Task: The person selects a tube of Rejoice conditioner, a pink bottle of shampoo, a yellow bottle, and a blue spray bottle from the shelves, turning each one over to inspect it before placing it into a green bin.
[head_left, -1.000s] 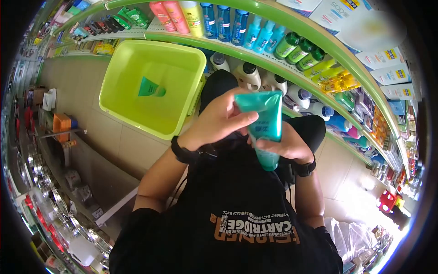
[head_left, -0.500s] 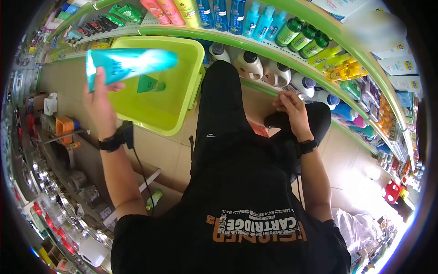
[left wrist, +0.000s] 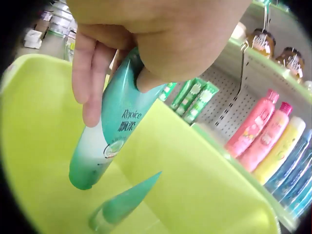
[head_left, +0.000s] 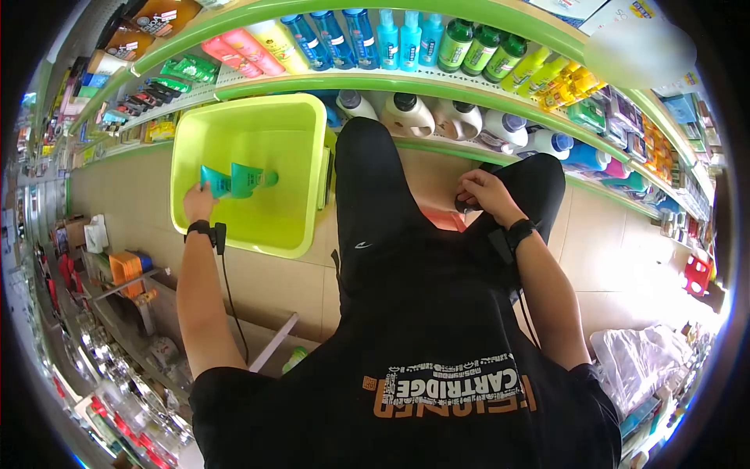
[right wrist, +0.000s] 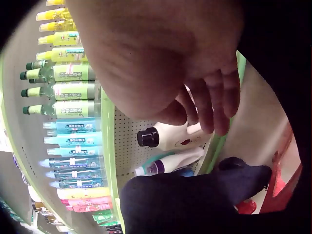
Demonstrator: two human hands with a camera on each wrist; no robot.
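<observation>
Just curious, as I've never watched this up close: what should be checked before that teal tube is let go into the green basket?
1. Grip: left hand fingers pinch the teal plastic squeeze tube: ok.
2. Tube is inside the lime-green plastic basket, cap end down: ok.
3. Landing spot: second teal tube lies just below, bare floor beside it: ok.
4. Cap touching basket floor: cannot tell.
5. Right hand empty, loosely curled: ok.

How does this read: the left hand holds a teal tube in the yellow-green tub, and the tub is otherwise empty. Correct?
Not quite. The left hand does hold a teal tube in the yellow-green tub, but the tub is not otherwise empty: a second teal tube lies on its bottom, as the left wrist view shows.
</observation>
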